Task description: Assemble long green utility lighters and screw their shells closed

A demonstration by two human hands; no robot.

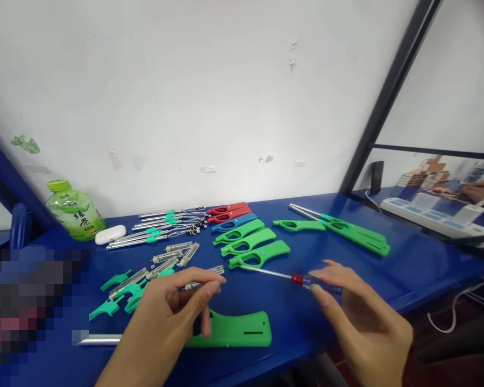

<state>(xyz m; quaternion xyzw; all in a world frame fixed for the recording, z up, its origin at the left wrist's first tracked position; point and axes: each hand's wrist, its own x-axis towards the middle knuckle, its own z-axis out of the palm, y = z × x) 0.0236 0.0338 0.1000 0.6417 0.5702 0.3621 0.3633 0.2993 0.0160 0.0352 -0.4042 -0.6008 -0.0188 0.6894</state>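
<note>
Two red handles point(228, 216), one blue handle point(242, 220) and three green handles point(272, 250) lie in a row in the head view, with one lone green handle point(312, 226) to their right beside what looks like a pair of rodded green lighters point(358, 234). One green lighter body point(250, 328) lies at the front, partly under the left hand point(181, 301), whose thumb and forefinger press together; anything between them is too small to tell. The right hand point(347, 306) has its thumb and fingers around the handle of one screwdriver point(297, 279), lying just in front of the green row; I cannot tell whether it grips. About six clear tanks point(189, 254) and at least four teal triggers point(107, 307) lie to the left, some hidden by the left hand; the wired metal rods point(145, 236) overlap too much to count. Blocks blur the lower left corner. The blue table point(306, 322) meets a scuffed white wall point(226, 107), with one bottle point(76, 212) and one white case point(110, 235) at left, and a power strip point(427, 215) and another person's cut-off hand point(482, 191) at right.
</note>
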